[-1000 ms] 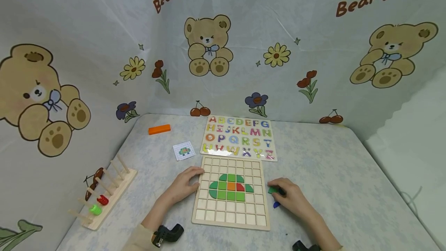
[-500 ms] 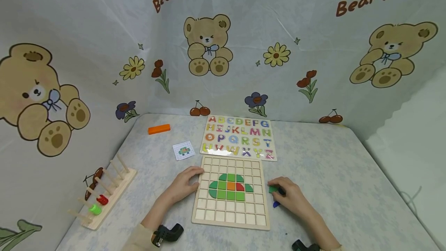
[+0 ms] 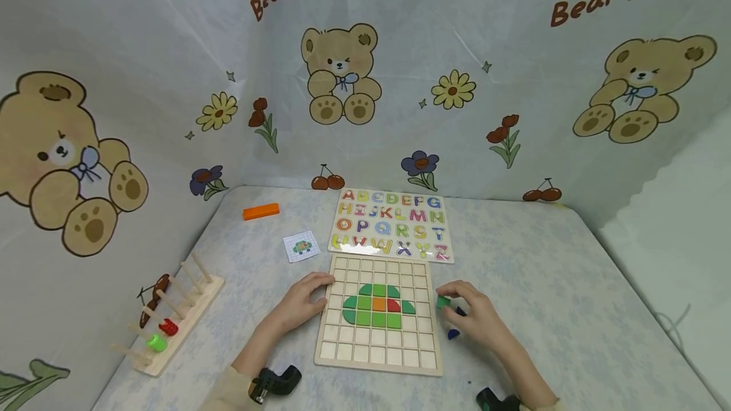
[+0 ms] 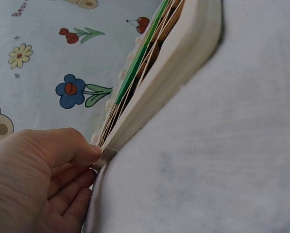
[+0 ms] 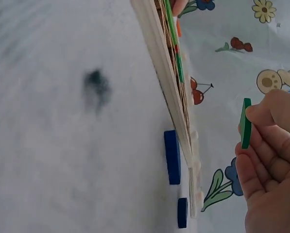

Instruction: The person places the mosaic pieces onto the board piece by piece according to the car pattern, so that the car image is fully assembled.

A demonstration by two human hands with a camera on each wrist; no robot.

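A wooden grid board (image 3: 379, 360) lies on the table with green, orange and red tiles (image 3: 378, 312) set in its middle. My left hand (image 3: 304, 302) rests on the board's left edge (image 4: 149, 97), fingers against the rim. To the right of the board, my right hand (image 3: 474, 316) pinches a small green tile (image 3: 443, 302) (image 5: 245, 123), lifted a little off the table. Blue tiles (image 5: 172, 156) lie on the table beside the board, one (image 3: 453, 335) under my right hand.
An alphabet puzzle board (image 3: 391, 224) lies behind the grid board, a small picture card (image 3: 301, 247) to its left. An orange block (image 3: 261, 211) sits at the far left. A wooden peg rack (image 3: 168, 316) with rings stands at the left edge. Bear-print cloth walls surround the table.
My right hand has lifted the green tile off the table and moved it slightly up and toward the board. The left hand has stayed in place.
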